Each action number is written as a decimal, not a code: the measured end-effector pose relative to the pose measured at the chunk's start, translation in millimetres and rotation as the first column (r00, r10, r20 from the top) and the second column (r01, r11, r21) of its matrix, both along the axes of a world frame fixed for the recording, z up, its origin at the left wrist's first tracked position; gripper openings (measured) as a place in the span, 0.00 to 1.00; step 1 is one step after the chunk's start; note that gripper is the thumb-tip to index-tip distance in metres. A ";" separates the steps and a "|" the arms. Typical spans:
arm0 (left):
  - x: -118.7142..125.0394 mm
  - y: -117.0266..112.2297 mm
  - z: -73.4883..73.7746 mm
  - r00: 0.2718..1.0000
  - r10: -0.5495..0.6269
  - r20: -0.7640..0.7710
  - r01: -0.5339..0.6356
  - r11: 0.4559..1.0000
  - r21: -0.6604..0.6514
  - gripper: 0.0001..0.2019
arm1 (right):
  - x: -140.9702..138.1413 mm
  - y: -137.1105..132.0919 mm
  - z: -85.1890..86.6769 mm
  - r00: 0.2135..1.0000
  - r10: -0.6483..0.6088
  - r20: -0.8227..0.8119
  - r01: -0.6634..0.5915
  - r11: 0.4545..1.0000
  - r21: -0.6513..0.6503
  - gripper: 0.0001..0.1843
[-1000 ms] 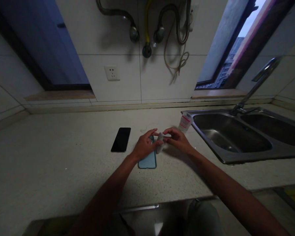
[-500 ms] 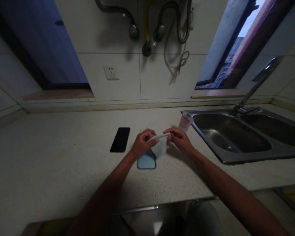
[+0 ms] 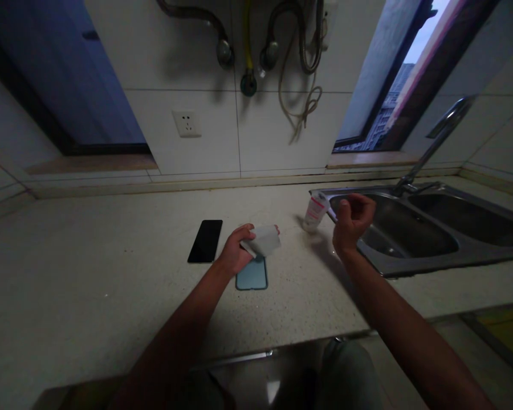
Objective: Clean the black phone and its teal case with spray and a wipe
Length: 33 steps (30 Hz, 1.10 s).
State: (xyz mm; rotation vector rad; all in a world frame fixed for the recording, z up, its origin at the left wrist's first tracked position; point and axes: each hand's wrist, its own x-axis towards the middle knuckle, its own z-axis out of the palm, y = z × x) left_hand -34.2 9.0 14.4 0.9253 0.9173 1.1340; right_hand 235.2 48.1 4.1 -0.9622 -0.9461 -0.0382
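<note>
My left hand (image 3: 236,250) holds a white tissue (image 3: 263,241) by its left side, the thumb on top and fingertips showing past its far right edge. Beneath the tissue lies a light blue phone case (image 3: 252,275) with a dark rim, its upper part covered. A black phone (image 3: 206,241) lies flat to the left of that hand, apart from it. My right hand (image 3: 353,221) is raised over the sink's left edge, fingers loosely curled and thumb apart, with nothing visible in it. Just left of it stands a clear plastic cup (image 3: 315,210) with red print.
A double-bowl steel sink (image 3: 393,270) with a tall tap (image 3: 436,136) is set into the right of the speckled counter (image 3: 89,285). On the tiled wall are a socket (image 3: 187,124), hoses (image 3: 196,16) with valves, and a knotted cord (image 3: 310,105).
My right hand has let go of the tissue and moved right and up towards the sink. The tissue now lies more open in my left hand. The view has shifted slightly.
</note>
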 end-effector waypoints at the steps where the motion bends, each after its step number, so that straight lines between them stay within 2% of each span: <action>1: 0.2 -1.5 1.1 0.999 -0.032 0.023 0.033 0.999 -0.027 0.10 | 4.7 3.3 0.7 1.000 -0.016 -0.018 0.016 1.000 -0.007 0.22; 4: 0.5 -4.8 2.6 0.964 -0.126 0.232 0.152 0.984 -0.095 0.12 | 13.2 12.3 -3.1 0.997 0.055 0.052 -0.043 0.974 -0.221 0.34; 6: 0.2 -5.5 2.2 0.923 -0.159 0.351 0.208 0.973 -0.105 0.13 | 16.0 17.2 -10.7 0.982 0.130 0.134 -0.065 0.909 -0.412 0.38; 9: -1.2 -4.9 1.5 0.908 -0.214 0.360 0.244 0.969 -0.042 0.13 | 19.2 21.2 -22.8 0.934 0.231 0.274 -0.019 0.796 -0.605 0.31; 11: -2.3 -4.2 2.2 0.898 -0.255 0.358 0.269 0.963 0.010 0.09 | 20.2 20.9 -26.9 0.918 0.237 0.318 0.029 0.759 -0.651 0.26; 13: -2.7 -3.3 3.8 0.888 -0.282 0.364 0.295 0.955 0.022 0.07 | 17.7 18.7 -26.5 0.933 0.233 0.274 0.009 0.747 -0.665 0.23; 14: -2.4 -2.8 4.5 0.891 -0.285 0.354 0.298 0.954 0.019 0.08 | 14.6 16.9 -24.8 0.942 0.256 0.216 -0.048 0.741 -0.670 0.23; 16: -0.4 -2.0 4.9 0.914 -0.271 0.302 0.281 0.960 0.009 0.12 | 4.3 12.1 -19.5 0.929 0.370 0.032 -0.256 0.701 -0.666 0.23; 19: 5.4 -2.3 2.4 0.977 -0.157 0.145 0.158 0.987 0.001 0.17 | -18.1 1.3 -9.8 0.803 0.542 -0.248 -0.578 0.608 -0.545 0.23; 22: 11.0 -4.9 -1.3 0.998 -0.045 -0.040 0.046 0.999 0.014 0.24 | -39.5 -12.9 -1.7 0.668 0.632 -0.394 -0.743 0.531 -0.408 0.23; 25: 13.9 -7.9 -2.9 0.986 -0.129 -0.107 0.135 0.990 0.050 0.29 | -52.9 -25.8 3.3 0.561 0.701 -0.440 -0.825 0.429 -0.368 0.25; 28: 15.8 -9.1 -4.2 0.975 -0.184 -0.124 0.198 0.974 0.108 0.28 | -58.6 -33.2 6.6 0.501 0.738 -0.452 -0.860 0.368 -0.353 0.27; 30: 17.6 -9.0 -6.6 0.979 -0.155 -0.134 0.170 0.978 0.117 0.27 | -60.2 -35.1 7.8 0.480 0.742 -0.468 -0.873 0.350 -0.340 0.28; 33: 20.4 -8.6 -12.6 0.986 -0.046 -0.158 0.064 0.992 0.112 0.28 | -62.0 -36.1 7.5 0.449 0.726 -0.520 -0.890 0.311 -0.335 0.27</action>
